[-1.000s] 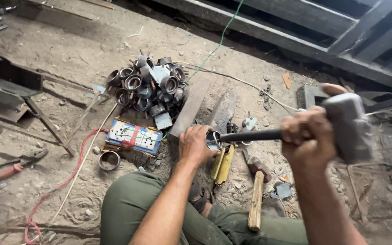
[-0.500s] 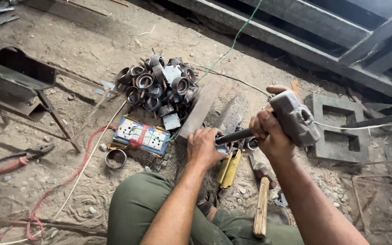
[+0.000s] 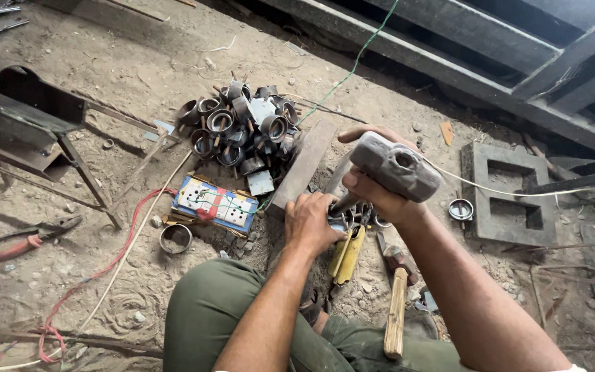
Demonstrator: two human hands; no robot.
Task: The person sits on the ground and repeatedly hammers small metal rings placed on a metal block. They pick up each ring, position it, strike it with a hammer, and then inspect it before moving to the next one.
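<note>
— Right hand wrapped tight on the handle of a heavy grey hammer, its head hanging just above the work.

— And the left hand?

— Curled down on a small metal ring on the dirt, pinning it just beneath the hammer.

— Around them?

— Pile of metal rings beyond, blue-and-white socket strip to the left, a second hammer with a wooden handle beside the knee.
</note>
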